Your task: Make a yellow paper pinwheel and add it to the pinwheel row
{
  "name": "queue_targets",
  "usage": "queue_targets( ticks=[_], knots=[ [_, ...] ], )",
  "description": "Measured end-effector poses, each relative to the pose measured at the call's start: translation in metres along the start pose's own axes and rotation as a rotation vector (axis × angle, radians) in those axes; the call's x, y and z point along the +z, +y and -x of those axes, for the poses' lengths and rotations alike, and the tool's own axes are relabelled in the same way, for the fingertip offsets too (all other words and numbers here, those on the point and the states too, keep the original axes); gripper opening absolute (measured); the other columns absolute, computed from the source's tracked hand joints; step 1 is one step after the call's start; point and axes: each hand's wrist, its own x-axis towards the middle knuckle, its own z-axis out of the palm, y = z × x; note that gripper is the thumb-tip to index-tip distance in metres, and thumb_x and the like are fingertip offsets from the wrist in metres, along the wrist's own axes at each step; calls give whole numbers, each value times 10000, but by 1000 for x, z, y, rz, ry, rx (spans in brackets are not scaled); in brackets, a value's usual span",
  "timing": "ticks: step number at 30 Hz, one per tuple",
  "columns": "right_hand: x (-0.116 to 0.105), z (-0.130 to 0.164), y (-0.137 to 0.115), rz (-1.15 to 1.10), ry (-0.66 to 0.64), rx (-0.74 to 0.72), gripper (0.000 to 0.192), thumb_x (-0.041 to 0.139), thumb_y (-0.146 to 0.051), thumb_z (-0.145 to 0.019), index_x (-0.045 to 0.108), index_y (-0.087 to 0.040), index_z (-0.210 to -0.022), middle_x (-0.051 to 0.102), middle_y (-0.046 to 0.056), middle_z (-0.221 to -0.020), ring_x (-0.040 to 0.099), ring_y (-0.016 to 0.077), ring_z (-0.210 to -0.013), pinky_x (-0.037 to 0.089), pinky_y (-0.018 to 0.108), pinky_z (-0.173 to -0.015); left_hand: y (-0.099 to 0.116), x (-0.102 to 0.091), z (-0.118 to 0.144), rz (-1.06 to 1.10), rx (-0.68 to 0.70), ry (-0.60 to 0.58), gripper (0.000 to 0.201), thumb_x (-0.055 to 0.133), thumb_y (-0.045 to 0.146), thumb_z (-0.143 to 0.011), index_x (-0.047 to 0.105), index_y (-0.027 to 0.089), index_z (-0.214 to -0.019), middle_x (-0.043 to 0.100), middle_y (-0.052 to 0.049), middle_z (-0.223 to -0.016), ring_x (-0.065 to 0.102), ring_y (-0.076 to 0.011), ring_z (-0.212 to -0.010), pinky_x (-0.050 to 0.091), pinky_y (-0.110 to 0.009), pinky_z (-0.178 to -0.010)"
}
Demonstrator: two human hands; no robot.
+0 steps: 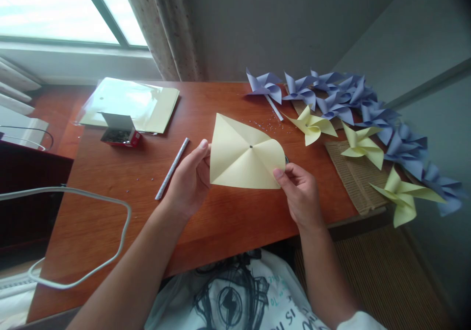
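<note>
Head view: pale yellow paper pinwheel (245, 158), creased, pinned at centre, half folded; pinched closed at edges by left hand (189, 180) and right hand (300, 192).

Daylight enters through the window (66, 11) at far left, overexposed white. Glare glints off the plastic sleeve (128, 102). Edges bend and darken; soft shadows fall rightward.

arms: bare to past the elbow, no watch or rings in view
shirt (243, 295): white, black sketch-style print, teal lettering
right sleeve (362, 320): white edge, near right corner
</note>
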Motion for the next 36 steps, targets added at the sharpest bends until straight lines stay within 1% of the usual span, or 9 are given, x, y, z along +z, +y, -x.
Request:
queue_targets(
  ticks=[3,7,10,14,17,19,22,26,36],
  knots=[
    [11,-4,1,-93,37,5,243,758,-436,-847,653,-231,-768,697,-3,-753,629,156,-697,521,275,-689,1,0,3,-10,22,-54,554,644,623,-840,728,176,-1156,774,-117,-1073,694,-360,-1133,604,-414,-865],
    [29,-8,1,-111,47,-3,283,737,-511,-836,658,-240,-823,724,24,-799,681,194,-788,570,319,-751,-6,3,7,19,72,-149,641,645,692,-813,701,209,-1231,726,-127,-1221,667,-350,-1179,601,-414,-852],
    [39,-12,1,-132,88,-41,291,749,-504,-825,652,-231,-792,721,20,-809,670,182,-781,568,303,-743,-13,6,9,94,57,-201,550,728,600,-796,708,254,-1223,719,-92,-1254,702,-315,-1096,602,-383,-806],
    [47,-14,0,-190,121,-76,259,763,-440,-833,643,-225,-753,694,-6,-753,641,155,-726,538,267,-703,-16,5,8,174,75,-194,378,761,514,-802,750,243,-1064,770,-51,-1066,724,-209,-914,592,-322,-793],
    [50,-11,-1,-132,129,-88,236,759,-430,-839,662,-224,-779,708,0,-753,653,164,-721,542,272,-704,-19,4,7,124,112,-168,297,810,363,-787,754,216,-1039,776,-43,-1019,720,-181,-891,582,-296,-816],
    [51,-9,-1,-56,112,-96,237,743,-446,-850,675,-224,-798,712,8,-755,663,176,-724,552,286,-713,-22,5,7,78,134,-140,296,813,296,-788,749,204,-1062,777,-57,-1070,726,-190,-916,577,-290,-817],
    [51,-5,0,70,73,-124,280,717,-483,-865,664,-225,-769,685,9,-722,653,183,-698,561,310,-733,-26,9,8,9,151,-95,374,801,265,-801,724,198,-1161,759,-96,-1180,716,-259,-1070,567,-339,-903],
    [50,-2,4,121,35,-149,276,711,-472,-876,650,-228,-762,683,15,-755,653,185,-718,562,324,-772,-28,12,8,-31,179,-74,486,800,224,-804,681,201,-1274,736,-115,-1252,668,-300,-1204,538,-384,-1008],
    [48,-1,9,145,-15,-117,263,707,-462,-882,654,-229,-773,666,19,-760,671,209,-792,560,351,-836,-28,13,7,-62,176,-46,540,799,229,-811,658,188,-1330,726,-129,-1275,684,-315,-1185,556,-391,-1000]
  ],
)
